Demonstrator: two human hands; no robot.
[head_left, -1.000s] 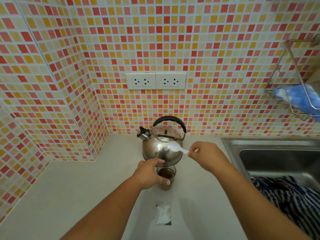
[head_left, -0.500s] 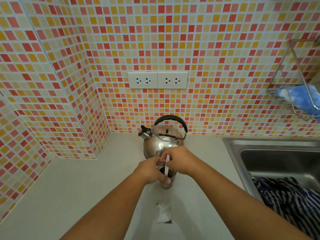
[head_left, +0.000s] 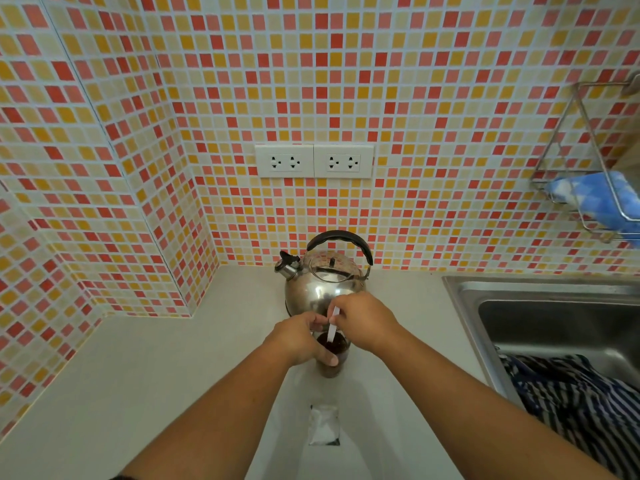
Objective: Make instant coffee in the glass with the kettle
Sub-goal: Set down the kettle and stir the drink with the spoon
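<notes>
On the pale counter (head_left: 145, 382), our left hand (head_left: 298, 341) grips the glass (head_left: 331, 358) while our right hand (head_left: 363, 323) pinches a white spoon (head_left: 333, 330) in its coffee.

The glass (head_left: 331, 355) is standing on the counter (head_left: 145, 375), just in front of the kettle (head_left: 320, 278). A spoon (head_left: 333, 325) is standing in the glass. A sachet (head_left: 324, 425) is lying nearer on the counter. The sink (head_left: 554, 327) is sitting to the right, with a cloth (head_left: 575, 396) lying in it. Two sockets (head_left: 314, 161) are sitting on the wall behind the kettle.
</notes>
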